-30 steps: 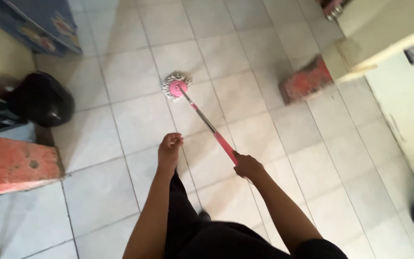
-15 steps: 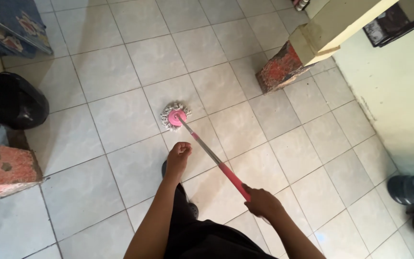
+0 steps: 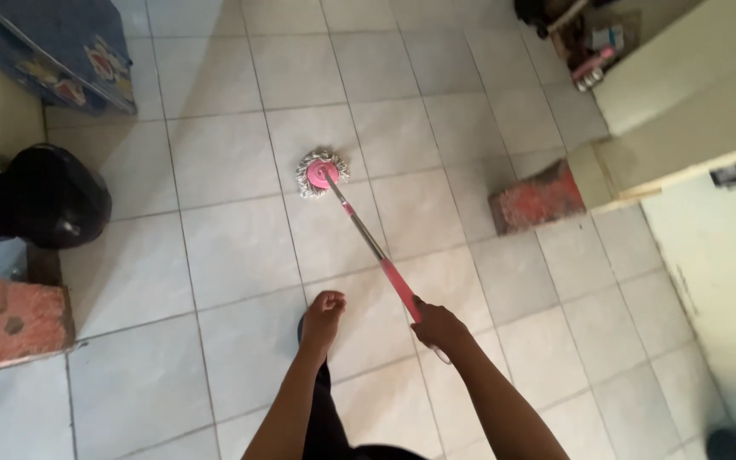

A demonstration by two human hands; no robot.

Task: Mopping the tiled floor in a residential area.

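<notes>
— Mop handle first: the right hand is wrapped closed around its pink grip, low in the view, with the shaft running up and away to the left.

— And the left hand?

— Curled into a loose fist, holding nothing, just left of the handle and apart from it. One-handed like that, I'd judge the long shaft could twist or skid sideways on the tiled floor (pale tiles, whether wet or dry I cannot tell).

— Where does the working end sit?

— The round mop head, pink disc with grey strands splayed around it, lies flat on a tile well ahead of both hands, up and slightly left.

— Anything it might hit?

— A red-painted block at the foot of a cream pillar stands to the right of the head, well apart; a wide swing could knock it. Left, a black bag sits near another red block. Farthest off, a blue patterned cloth hangs in the top-left corner.
</notes>
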